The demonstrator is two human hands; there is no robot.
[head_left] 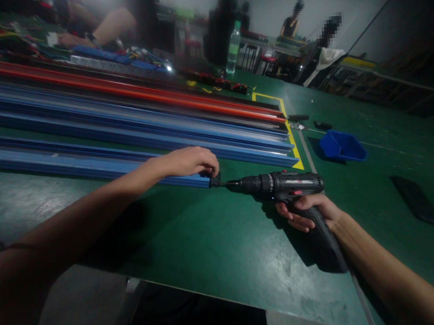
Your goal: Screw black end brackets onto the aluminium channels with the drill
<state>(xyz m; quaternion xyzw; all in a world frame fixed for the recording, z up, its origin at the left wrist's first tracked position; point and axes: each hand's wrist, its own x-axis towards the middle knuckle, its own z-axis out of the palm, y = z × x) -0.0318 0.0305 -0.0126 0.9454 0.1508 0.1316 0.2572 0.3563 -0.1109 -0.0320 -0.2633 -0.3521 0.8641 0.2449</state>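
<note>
In the head view, my right hand [314,210] is wrapped round the grip of a black cordless drill [276,183], which points left. Its thin bit reaches a small black end cap [214,180] at the near blue rail's end. My left hand [193,163] rests over that blue rail [181,182], fingers curled down and closed on the end cap. The fingertips partly hide the cap, so I cannot tell whether a screw sits at the bit's tip.
More blue rails [238,149] and red rails [199,98] lie behind, ending near yellow tape [294,146]. A blue bin [342,146] and a dark flat object [417,200] are to the right. A bottle [234,47] stands at the back. Another person's arm [111,27] reaches in at upper left.
</note>
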